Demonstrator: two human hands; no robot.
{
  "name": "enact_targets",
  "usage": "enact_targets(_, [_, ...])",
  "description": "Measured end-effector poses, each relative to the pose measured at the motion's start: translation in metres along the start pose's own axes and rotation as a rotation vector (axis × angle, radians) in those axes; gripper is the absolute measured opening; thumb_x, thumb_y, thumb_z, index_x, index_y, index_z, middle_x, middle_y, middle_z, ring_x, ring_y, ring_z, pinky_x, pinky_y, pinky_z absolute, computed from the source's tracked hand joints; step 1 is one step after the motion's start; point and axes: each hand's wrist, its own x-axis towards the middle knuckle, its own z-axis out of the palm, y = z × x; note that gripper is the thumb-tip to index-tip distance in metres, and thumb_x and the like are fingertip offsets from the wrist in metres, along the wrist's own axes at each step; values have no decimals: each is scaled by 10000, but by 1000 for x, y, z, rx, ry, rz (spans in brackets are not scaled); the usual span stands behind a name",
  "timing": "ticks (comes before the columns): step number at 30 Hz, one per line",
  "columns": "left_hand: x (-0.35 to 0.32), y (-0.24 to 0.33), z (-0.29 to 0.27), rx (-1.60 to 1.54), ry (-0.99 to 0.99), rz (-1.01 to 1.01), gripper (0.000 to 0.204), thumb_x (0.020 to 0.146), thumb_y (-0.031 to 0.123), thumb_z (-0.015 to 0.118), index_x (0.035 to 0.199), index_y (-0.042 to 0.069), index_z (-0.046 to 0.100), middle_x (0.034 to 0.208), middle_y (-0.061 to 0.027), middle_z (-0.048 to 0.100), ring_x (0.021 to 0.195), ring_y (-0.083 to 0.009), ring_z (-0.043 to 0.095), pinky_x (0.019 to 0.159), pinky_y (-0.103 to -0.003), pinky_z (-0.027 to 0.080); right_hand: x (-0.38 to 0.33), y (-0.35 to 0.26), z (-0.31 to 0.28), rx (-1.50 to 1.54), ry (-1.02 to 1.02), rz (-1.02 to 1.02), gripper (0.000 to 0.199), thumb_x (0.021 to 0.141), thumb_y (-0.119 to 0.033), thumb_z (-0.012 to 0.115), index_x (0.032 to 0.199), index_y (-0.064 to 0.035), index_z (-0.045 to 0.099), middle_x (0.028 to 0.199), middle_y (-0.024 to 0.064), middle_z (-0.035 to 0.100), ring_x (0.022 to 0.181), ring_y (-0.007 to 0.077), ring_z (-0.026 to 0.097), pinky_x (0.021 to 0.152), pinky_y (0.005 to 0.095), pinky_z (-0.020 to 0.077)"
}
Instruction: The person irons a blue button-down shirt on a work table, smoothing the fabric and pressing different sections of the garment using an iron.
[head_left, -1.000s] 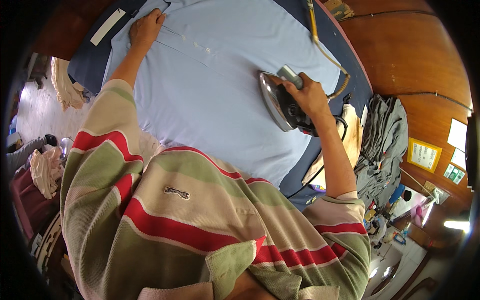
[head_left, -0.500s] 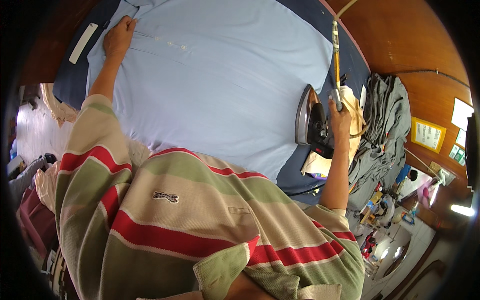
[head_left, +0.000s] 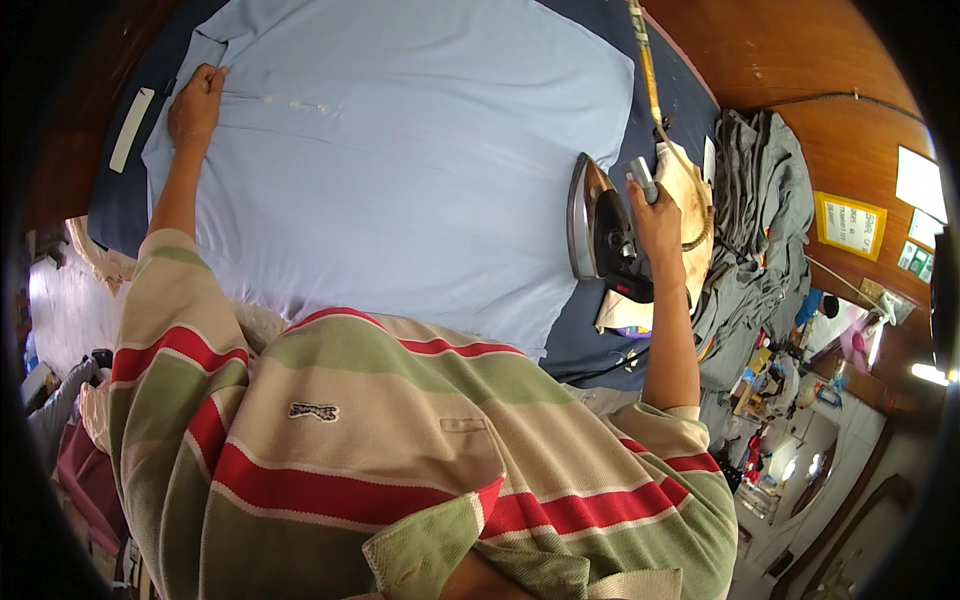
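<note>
A light blue shirt (head_left: 400, 190) with small white buttons lies spread over a dark navy padded surface (head_left: 580, 335). At its upper left, my left hand (head_left: 196, 105) is closed on the cloth, in line with the buttons. My right hand (head_left: 657, 225) is closed round a grey spray nozzle (head_left: 640, 178), which points up and left, toward the shirt. A thin hose (head_left: 648, 75) comes down from above and loops beside this hand. Just left of the hand, an iron (head_left: 603, 225) stands tipped up with its soleplate facing the shirt, by the shirt's right edge.
Under and behind my right hand lies a cream cloth (head_left: 672, 170). Dark grey garments (head_left: 755, 230) are heaped right of it, against a wooden wall (head_left: 790, 60). A white strip (head_left: 131, 130) rests at the far left of the padded surface. A black cord (head_left: 610, 370) runs near the front edge.
My right hand has brought the spray nozzle leftward, closer to the iron and shirt, and the nozzle now tilts left. The hose has shifted left too. My left hand keeps its grip on the shirt.
</note>
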Motion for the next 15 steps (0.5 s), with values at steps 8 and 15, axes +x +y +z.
enact_targets(8, [3,-1,4,-15,-18,26,361,912,439,429,875,96,537,826,-120,642,797,-355,603,659,-432,448,-14,33,11,26,78,167,576,792,-456,570,925,103,606,856,325,602,876,445,594,758,447,457])
enact_targets(15, [14,1,-7,-33,-104,-81,479,920,519,329,1046,128,577,1018,-119,636,990,-333,575,792,-410,444,-39,54,-9,241,-1,209,459,775,-366,644,970,47,599,699,98,592,611,169,572,566,294,454])
